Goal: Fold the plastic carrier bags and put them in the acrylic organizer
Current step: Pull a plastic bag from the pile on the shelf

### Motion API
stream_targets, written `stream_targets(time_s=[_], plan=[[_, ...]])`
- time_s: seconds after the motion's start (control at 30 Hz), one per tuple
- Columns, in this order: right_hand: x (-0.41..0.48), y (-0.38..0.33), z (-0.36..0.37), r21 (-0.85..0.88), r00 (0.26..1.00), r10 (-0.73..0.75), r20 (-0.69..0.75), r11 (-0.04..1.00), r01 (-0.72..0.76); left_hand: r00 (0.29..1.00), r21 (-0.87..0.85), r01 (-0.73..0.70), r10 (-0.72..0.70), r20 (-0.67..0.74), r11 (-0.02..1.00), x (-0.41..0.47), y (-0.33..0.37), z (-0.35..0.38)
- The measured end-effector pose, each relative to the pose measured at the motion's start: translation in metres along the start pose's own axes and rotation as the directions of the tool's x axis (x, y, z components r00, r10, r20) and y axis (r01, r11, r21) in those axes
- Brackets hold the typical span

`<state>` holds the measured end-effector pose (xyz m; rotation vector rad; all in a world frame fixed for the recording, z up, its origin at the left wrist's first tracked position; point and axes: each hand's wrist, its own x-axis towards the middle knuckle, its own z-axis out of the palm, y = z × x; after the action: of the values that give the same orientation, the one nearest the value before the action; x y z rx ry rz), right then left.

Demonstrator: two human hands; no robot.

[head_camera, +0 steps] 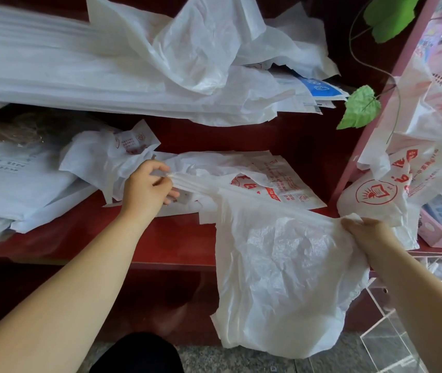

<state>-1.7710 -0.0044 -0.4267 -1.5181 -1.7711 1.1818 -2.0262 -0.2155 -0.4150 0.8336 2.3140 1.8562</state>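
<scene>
While left hand (147, 187) pinches carrier bag (281, 265) | right hand (362, 231) grips its edge

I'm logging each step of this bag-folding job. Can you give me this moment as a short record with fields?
Left hand: pinches the bunched handles of the white bag
Right hand: grips the bag's opposite end
Bag state: stretched between both hands, unfolded, hanging before the red shelf
Acrylic organizer: lower right, partly in view
Other bags: loose on the shelf, red print
</scene>
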Motion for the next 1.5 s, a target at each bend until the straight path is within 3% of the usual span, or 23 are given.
stream_targets(time_s=[0.17, 0.3, 0.37, 0.53, 0.6, 0.7, 0.83, 0.97, 1.03, 1.1, 1.2, 1.3, 1.37, 1.43, 1.47, 1.5], plan=[[0.0, 0.0, 0.0, 0.05, 0.999, 0.037, 0.01, 0.998, -0.037, 0.985, -0.283, 0.149, -0.117, 0.127, 0.947, -0.003, 0.0, -0.006], [0.0, -0.001, -0.004, 0.194, 0.997, 0.074, 0.006, 0.978, -0.074, 0.939, -0.389, 0.315, -0.225, 0.259, 0.866, -0.001, 0.0, -0.009], [0.003, -0.001, -0.005, 0.25, 0.998, 0.066, 0.003, 0.966, -0.065, 0.936, -0.422, 0.335, -0.246, 0.253, 0.842, 0.005, 0.002, -0.007], [0.013, -0.006, 0.0, 0.316, 0.999, 0.049, -0.023, 0.948, -0.039, 0.982, -0.279, 0.186, -0.191, 0.009, 0.942, 0.02, 0.006, 0.013], [0.019, -0.008, 0.004, 0.351, 0.996, 0.079, -0.044, 0.935, -0.058, 0.986, -0.279, 0.162, -0.169, 0.0, 0.946, 0.027, 0.01, 0.02], [0.03, -0.013, 0.008, 0.384, 0.976, 0.146, -0.159, 0.92, -0.075, 0.98, -0.182, 0.193, -0.181, 0.081, 0.964, 0.032, 0.01, 0.031], [0.036, -0.026, 0.013, 0.413, 0.933, 0.235, -0.274, 0.904, -0.106, 0.978, -0.11, 0.124, -0.103, 0.183, 0.986, -0.001, 0.011, 0.031], [0.045, -0.025, 0.013, 0.346, 0.919, 0.256, -0.299, 0.927, -0.145, 0.851, -0.019, 0.059, -0.04, 0.523, 0.998, -0.056, 0.007, 0.018], [0.046, -0.02, 0.012, 0.265, 0.94, 0.222, -0.26, 0.952, -0.152, 0.837, 0.119, -0.012, -0.055, 0.544, 0.993, -0.069, -0.002, 0.025], [0.046, -0.014, 0.009, 0.17, 0.967, 0.145, -0.21, 0.979, -0.11, 0.894, 0.233, -0.062, -0.05, 0.446, 0.97, -0.072, -0.01, 0.039], [0.02, -0.005, 0.001, -0.069, 0.959, -0.119, -0.259, 0.992, 0.104, 0.959, 0.361, -0.093, -0.014, 0.283, 0.928, -0.07, -0.008, 0.054], [-0.025, 0.023, 0.004, -0.285, 0.817, -0.539, -0.206, 0.831, 0.477, 0.976, 0.44, -0.068, -0.032, 0.216, 0.895, -0.066, -0.008, 0.064], [-0.058, 0.043, 0.017, -0.402, 0.61, -0.792, -0.014, 0.563, 0.722, 0.983, 0.468, -0.074, -0.014, 0.182, 0.881, -0.065, -0.007, 0.068], [-0.071, 0.064, 0.028, -0.561, 0.42, -0.879, 0.228, 0.234, 0.794, 0.986, 0.516, -0.079, -0.01, 0.168, 0.853, -0.064, -0.007, 0.071], [-0.071, 0.07, 0.031, -0.588, 0.38, -0.878, 0.293, 0.147, 0.795, 0.986, 0.547, -0.08, -0.014, 0.166, 0.833, -0.063, -0.007, 0.07], [-0.068, 0.073, 0.033, -0.594, 0.368, -0.877, 0.309, 0.125, 0.795, 0.987, 0.578, -0.091, -0.006, 0.163, 0.811, -0.062, -0.005, 0.068]])
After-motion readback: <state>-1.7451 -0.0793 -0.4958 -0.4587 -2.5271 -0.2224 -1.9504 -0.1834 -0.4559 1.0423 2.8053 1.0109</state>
